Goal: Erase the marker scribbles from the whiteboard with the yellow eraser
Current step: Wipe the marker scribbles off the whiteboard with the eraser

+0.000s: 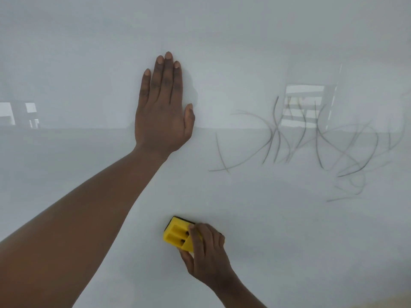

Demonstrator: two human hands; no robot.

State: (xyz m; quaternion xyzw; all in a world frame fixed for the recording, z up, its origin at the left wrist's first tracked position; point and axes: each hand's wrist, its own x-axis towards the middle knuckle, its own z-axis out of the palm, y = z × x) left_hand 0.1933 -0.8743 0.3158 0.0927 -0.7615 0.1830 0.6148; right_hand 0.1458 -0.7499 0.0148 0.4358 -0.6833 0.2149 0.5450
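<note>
On the glossy white whiteboard point(266, 218), thin grey marker scribbles point(311, 143) lie right of the flat, open left hand point(163, 112); below it, the right hand point(206, 254) grips a blocky yellow plastic eraser point(178, 235).

Glossy whiteboard point(266, 41), smooth enough to mirror pale window shapes. The yellow eraser point(178, 236) looks like hard moulded plastic, matt, with a dark pad edge underneath. Marker scribbles point(322, 143) look thin, grey, dry.

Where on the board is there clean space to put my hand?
Clean whiteboard lies left of the flat left hand, above it, and between it and the yellow eraser in the right hand. The scribbles crowd the right side.
</note>
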